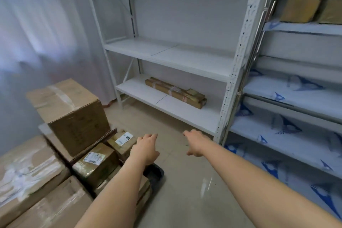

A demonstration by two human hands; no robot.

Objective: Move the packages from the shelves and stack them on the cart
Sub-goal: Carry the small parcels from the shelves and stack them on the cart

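Two white labels (123, 138) are showing on small boxes (96, 163) stacked at my left, their print too blurred to read. Both my hands, left (146, 149) and right (196, 142), are reaching forward above the floor, fingers relaxed and holding nothing. One long taped package (175, 92) is lying on the bottom board of the white rack (166, 57). Big cartons (68, 111) are hiding the cart, its dark corner (154, 174) peeking out. More parcels (303, 3) are sitting, partly cropped, on the right-hand shelves (296, 87).
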